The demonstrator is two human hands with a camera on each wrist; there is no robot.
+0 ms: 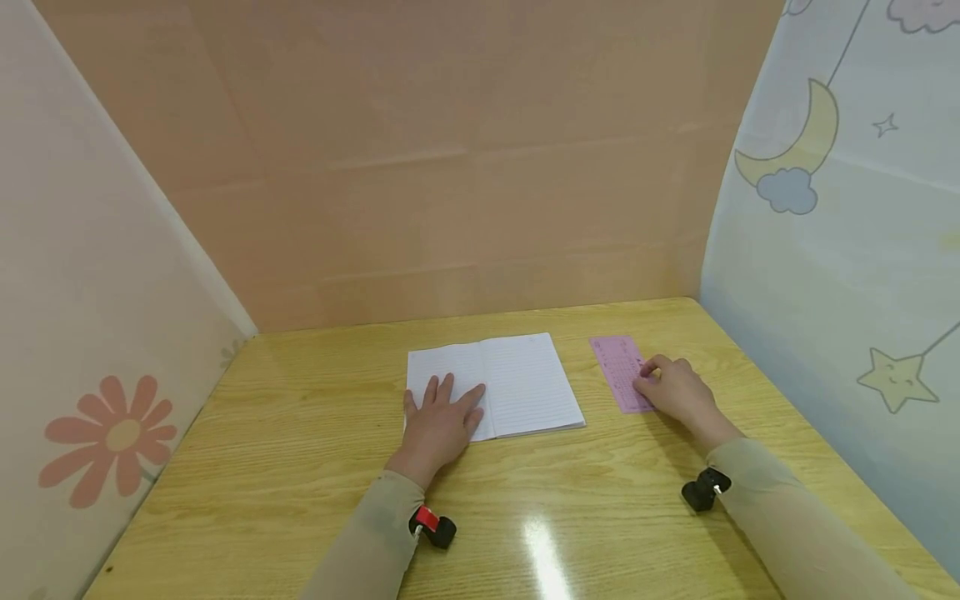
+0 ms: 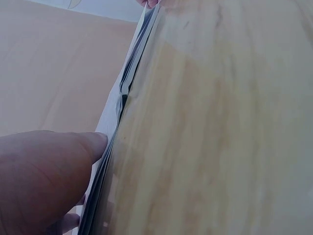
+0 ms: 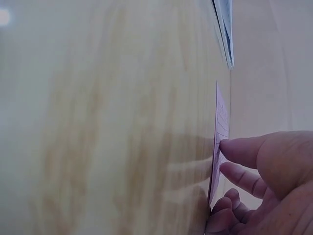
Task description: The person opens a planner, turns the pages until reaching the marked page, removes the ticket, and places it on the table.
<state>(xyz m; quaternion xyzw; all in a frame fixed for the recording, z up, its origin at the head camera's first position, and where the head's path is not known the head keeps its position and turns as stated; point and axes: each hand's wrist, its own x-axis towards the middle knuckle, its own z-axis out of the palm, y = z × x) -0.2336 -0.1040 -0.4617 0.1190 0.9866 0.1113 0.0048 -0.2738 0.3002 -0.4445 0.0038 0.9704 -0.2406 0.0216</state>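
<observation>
A notebook point(image 1: 528, 383) lies open on the table, its lined white pages facing up. My left hand point(image 1: 438, 421) rests on the left page with fingers spread. In the left wrist view the thumb point(image 2: 58, 161) lies along the page edge beside the stacked sheets. To the notebook's right is a thin pink card point(image 1: 618, 371) with printed lines and marks. My right hand point(image 1: 678, 392) is at its right edge. Close up, the right thumb point(image 3: 239, 151) and forefinger touch the face of the pink card point(image 3: 222, 117), apart from each other, while the other fingers bend near its edge.
The wooden table point(image 1: 300, 467) runs back to a plain tan backdrop point(image 1: 450, 183). Patterned white panels stand at the left point(image 1: 112, 250) and right point(image 1: 810, 275). A black camera is strapped to each wrist.
</observation>
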